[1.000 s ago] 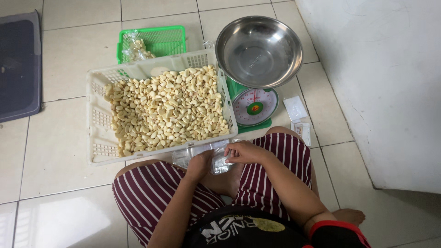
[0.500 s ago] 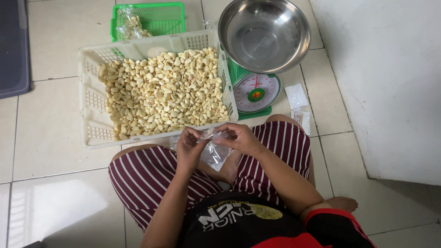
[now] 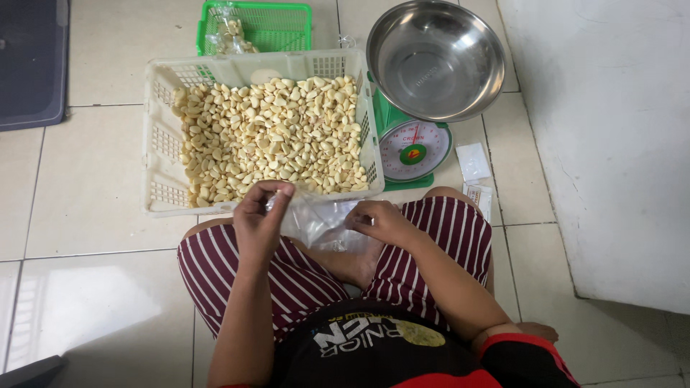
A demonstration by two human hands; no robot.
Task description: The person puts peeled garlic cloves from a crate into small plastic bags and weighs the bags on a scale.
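I sit cross-legged on a tiled floor in striped trousers. My left hand (image 3: 260, 215) and my right hand (image 3: 381, 219) each pinch one side of a small clear plastic bag (image 3: 316, 215), stretched between them over my lap. Right in front of my hands stands a white plastic crate (image 3: 162, 136) filled with peeled garlic cloves (image 3: 269, 136). The left hand's fingers are just at the crate's near rim.
A green kitchen scale (image 3: 413, 147) with a steel bowl (image 3: 435, 57) stands right of the crate. A green basket (image 3: 277, 25) with a filled clear bag (image 3: 230, 36) lies behind. Small white packets (image 3: 476, 169) lie by the scale. A dark mat (image 3: 29, 65) lies far left.
My hands have lifted the clear bag from my lap and drawn apart, pulling it open wide between them. The view has shifted slightly closer.
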